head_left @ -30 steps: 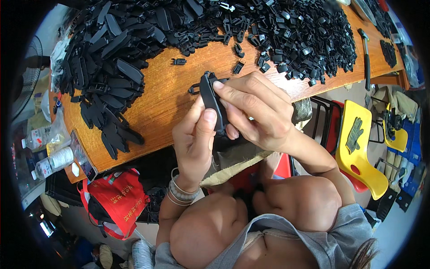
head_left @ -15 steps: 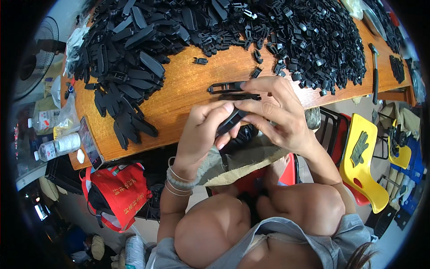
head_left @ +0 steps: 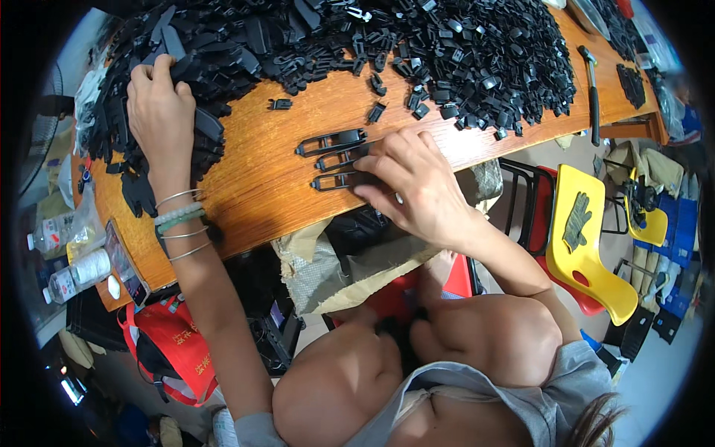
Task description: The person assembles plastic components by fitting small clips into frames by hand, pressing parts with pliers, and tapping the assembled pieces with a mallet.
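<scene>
the left hand is resting over the heap of long black parts at the left of the tabletop, its fingers spreading slightly and bending down at the tips among the pieces. whether those fingertips are gripping a part, i cannot tell, because the hand's own back is hiding them.

the right hand is standing half open, its fingers curling and its thumb sitting apart below them. it is covering the right ends of the lower ones of three black slotted parts, and whether it is pinching any of them is not showing clearly. these three parts are lying side by side near the front edge of the tabletop, their slotted ends pointing left, the farthest one showing most of its length.

beyond them, two small black pieces are lying loose just short of the large heap of small black clips, and another small piece is lying by itself nearer the long parts. a black-handled tool is lying to the right of the clips. below the front edge, a woven sack is gaping open, with dark things showing inside.
</scene>
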Motion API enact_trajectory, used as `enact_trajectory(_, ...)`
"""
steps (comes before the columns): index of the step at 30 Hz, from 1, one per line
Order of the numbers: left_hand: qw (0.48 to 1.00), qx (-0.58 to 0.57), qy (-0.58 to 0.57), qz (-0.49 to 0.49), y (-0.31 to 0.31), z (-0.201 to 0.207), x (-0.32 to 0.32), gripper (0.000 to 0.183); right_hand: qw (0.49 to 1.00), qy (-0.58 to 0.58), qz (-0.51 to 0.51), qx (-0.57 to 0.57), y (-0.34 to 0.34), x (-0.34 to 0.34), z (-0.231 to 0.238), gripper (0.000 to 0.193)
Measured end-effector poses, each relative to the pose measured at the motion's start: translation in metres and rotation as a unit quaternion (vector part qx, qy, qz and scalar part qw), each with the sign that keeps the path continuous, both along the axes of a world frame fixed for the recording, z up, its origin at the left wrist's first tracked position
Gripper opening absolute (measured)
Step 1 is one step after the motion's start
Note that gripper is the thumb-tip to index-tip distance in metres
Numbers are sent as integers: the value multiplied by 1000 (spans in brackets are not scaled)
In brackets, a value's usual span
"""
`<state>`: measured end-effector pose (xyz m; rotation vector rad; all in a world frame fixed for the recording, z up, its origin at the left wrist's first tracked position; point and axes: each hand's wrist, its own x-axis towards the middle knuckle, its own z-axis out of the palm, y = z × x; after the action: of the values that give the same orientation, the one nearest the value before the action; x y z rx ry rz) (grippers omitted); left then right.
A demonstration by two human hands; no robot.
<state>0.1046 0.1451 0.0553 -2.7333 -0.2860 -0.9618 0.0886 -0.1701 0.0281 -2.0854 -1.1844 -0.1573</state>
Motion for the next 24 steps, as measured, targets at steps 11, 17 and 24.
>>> enact_trajectory(11,949,-307,-69,-36,-64,14,-19,29,939,-192,-276,-67,-25,95,-15,26)
enact_trajectory(17,846,-512,-33,-147,-110,-2,-59,29,981,-48,-185,35,-19,83,-13,29)
enact_trajectory(24,658,-738,51,-137,-115,-6,-92,24,980,-18,-194,28,-24,92,2,14)
